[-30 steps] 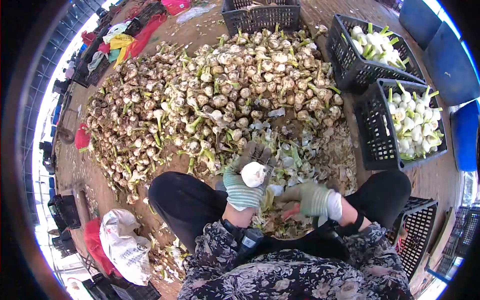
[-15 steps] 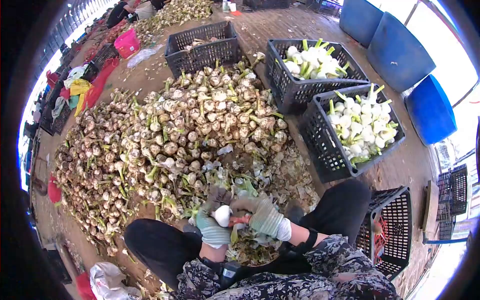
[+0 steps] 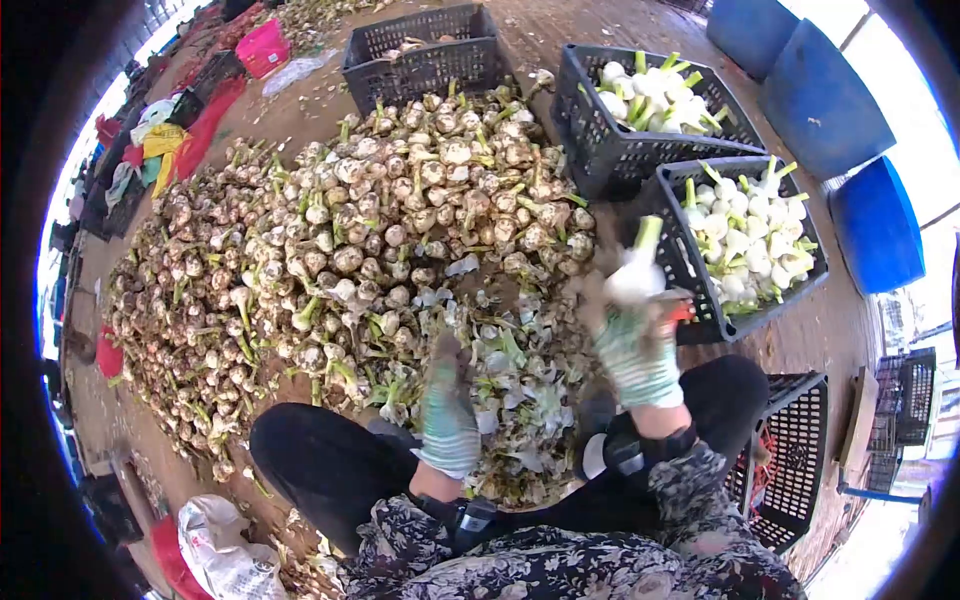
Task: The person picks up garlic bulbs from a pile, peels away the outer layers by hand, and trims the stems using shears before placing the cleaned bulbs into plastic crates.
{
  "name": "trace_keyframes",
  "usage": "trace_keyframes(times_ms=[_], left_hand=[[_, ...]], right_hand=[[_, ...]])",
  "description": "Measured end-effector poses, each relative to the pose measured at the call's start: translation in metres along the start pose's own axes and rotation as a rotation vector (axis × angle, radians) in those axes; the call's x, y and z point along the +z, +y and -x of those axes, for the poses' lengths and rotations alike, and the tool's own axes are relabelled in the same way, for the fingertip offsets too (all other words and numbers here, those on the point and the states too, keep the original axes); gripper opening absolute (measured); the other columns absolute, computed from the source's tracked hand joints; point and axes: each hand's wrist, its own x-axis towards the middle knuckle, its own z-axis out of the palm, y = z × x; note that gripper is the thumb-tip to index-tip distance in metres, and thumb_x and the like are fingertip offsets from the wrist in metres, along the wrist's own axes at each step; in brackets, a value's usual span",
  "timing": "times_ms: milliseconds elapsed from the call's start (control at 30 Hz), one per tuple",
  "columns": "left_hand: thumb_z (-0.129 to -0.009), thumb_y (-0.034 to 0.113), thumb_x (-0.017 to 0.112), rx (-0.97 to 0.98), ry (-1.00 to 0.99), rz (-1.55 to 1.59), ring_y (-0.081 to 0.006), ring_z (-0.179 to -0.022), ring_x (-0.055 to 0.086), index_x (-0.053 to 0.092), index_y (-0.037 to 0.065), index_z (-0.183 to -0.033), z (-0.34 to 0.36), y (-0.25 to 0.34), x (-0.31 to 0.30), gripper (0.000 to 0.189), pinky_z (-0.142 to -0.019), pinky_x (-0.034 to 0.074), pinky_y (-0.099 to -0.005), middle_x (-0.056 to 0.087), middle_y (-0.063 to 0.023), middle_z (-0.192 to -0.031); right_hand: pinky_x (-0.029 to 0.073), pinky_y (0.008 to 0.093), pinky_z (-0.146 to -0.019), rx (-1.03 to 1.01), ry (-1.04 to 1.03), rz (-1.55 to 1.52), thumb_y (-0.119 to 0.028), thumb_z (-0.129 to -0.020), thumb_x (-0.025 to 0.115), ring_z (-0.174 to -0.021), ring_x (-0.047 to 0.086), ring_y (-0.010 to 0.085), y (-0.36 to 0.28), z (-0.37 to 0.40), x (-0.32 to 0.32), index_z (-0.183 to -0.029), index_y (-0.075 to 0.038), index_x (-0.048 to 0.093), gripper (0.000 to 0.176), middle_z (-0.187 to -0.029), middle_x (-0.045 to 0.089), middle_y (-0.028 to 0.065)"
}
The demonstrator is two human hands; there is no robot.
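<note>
My right hand, in a striped glove, holds a peeled white garlic bulb with a green stem stub, by the near side of the front crate of peeled garlic. The bulb and fingertips are blurred. A small red-handled tool also sits in this hand; its kind cannot be made out. My left hand, gloved too, reaches forward over the peelings with fingers stretched out, somewhat blurred, and nothing visible in them. Beyond it spreads a large heap of unpeeled garlic.
A second crate of peeled garlic stands behind the first. Another black crate is at the heap's far edge. Blue barrels line the right. By my right knee lies a crate with red netting; a white sack is lower left.
The peeled bulb has gone from between both hands in front of me to my right hand, up and right by the crate. My left hand has separated from it and stretched forward. The view has shifted.
</note>
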Motion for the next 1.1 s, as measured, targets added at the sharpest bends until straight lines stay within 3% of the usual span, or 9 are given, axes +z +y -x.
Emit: trace_keyframes(times_ms=[133,167,400,533,600,667,833,1000,1100], left_hand=[[-0.085,0.027,0.053,-0.141,0.002,0.057,-0.0177,-0.106,0.047,0.041,0.001,-0.123,-0.002,-0.006,-0.002,0.047,-0.094,0.036,-0.0331,0.048,-0.007,-0.116],[-0.085,0.025,0.054,-0.136,-0.043,0.03,-0.0175,-0.102,0.049,0.042,0.001,-0.122,0.001,-0.005,0.0,0.046,-0.091,0.039,-0.0328,0.049,-0.0073,-0.115],[-0.082,0.024,0.058,-0.12,-0.319,-0.19,-0.0123,-0.071,0.052,0.052,-0.002,-0.109,0.03,0.005,0.022,0.038,-0.062,0.043,-0.0257,0.056,-0.0067,-0.092],[-0.083,0.028,0.057,0.101,-0.522,-0.148,-0.0144,-0.081,0.051,0.05,0.001,-0.107,0.049,-0.006,0.042,0.037,-0.069,0.042,-0.0259,0.052,-0.0064,-0.099],[-0.083,0.042,0.053,-0.134,-0.354,-0.223,-0.0221,-0.109,0.046,0.043,0.006,-0.119,0.066,-0.001,0.036,0.052,-0.094,0.037,-0.0373,0.047,-0.0074,-0.118],[-0.081,0.04,0.057,-0.244,-0.441,-0.161,-0.0229,-0.109,0.046,0.042,0.005,-0.119,0.062,0.0,0.029,0.053,-0.094,0.037,-0.0383,0.047,-0.0078,-0.118],[-0.082,0.035,0.057,-0.303,-0.418,-0.069,-0.0222,-0.106,0.047,0.045,0.003,-0.116,0.084,0.006,0.042,0.048,-0.092,0.037,-0.0386,0.049,-0.0094,-0.115],[-0.075,0.011,0.067,-0.095,-0.226,-0.245,-0.0135,-0.083,0.051,0.057,0.001,-0.092,0.097,0.007,0.067,0.022,-0.079,0.043,-0.0302,0.056,-0.0057,-0.094],[-0.072,0.006,0.069,0.095,-0.307,-0.306,-0.0081,-0.077,0.051,0.061,0.005,-0.081,0.108,0.007,0.087,0.012,-0.069,0.042,-0.0228,0.057,0.0012,-0.087]], right_hand=[[0.042,0.0452,-0.089,0.058,0.048,0.396,-0.029,-0.074,0.067,-0.109,0.047,0.0257,0.001,-0.015,-0.024,-0.123,-0.006,0.04,0.06,-0.121,0.047,0.0112],[0.041,0.0282,-0.091,-0.005,-0.1,0.163,-0.009,-0.083,0.053,-0.109,0.049,0.0214,0.006,-0.003,-0.037,-0.118,-0.001,0.047,0.036,-0.119,0.05,0.0118],[0.044,0.0292,-0.085,-0.126,-0.27,0.364,-0.009,-0.082,0.056,-0.104,0.053,0.0269,0.012,0.033,-0.002,-0.13,0.0,0.024,0.058,-0.117,0.046,0.0156],[0.047,0.0293,-0.075,-0.376,-0.109,1.086,-0.012,-0.076,0.061,-0.101,0.053,0.0211,0.023,0.062,0.035,-0.123,-0.003,0.036,0.054,-0.111,0.049,0.0103],[0.047,0.0335,-0.074,-0.061,-0.041,0.767,-0.011,-0.074,0.06,-0.096,0.055,0.022,0.032,0.067,0.037,-0.118,-0.004,0.041,0.049,-0.11,0.051,0.0105],[0.044,0.0385,-0.076,-0.675,-0.118,1.732,-0.012,-0.075,0.057,-0.092,0.054,0.0287,0.03,0.078,0.04,-0.117,-0.003,0.042,0.045,-0.106,0.052,0.0152],[0.041,0.0396,-0.08,-0.854,-0.143,1.749,-0.019,-0.069,0.064,-0.092,0.052,0.0354,0.025,0.084,0.034,-0.119,-0.002,0.04,0.058,-0.101,0.053,0.019],[0.044,0.0282,-0.078,0.025,-0.154,0.546,-0.02,-0.084,0.055,-0.091,0.054,0.0147,0.031,0.093,0.028,-0.13,-0.004,0.029,0.055,-0.118,0.046,0.0086],[0.044,0.0263,-0.078,0.052,-0.045,0.294,-0.02,-0.087,0.051,-0.086,0.052,0.0137,0.025,0.087,0.016,-0.131,-0.005,0.029,0.051,-0.115,0.045,0.0078]])
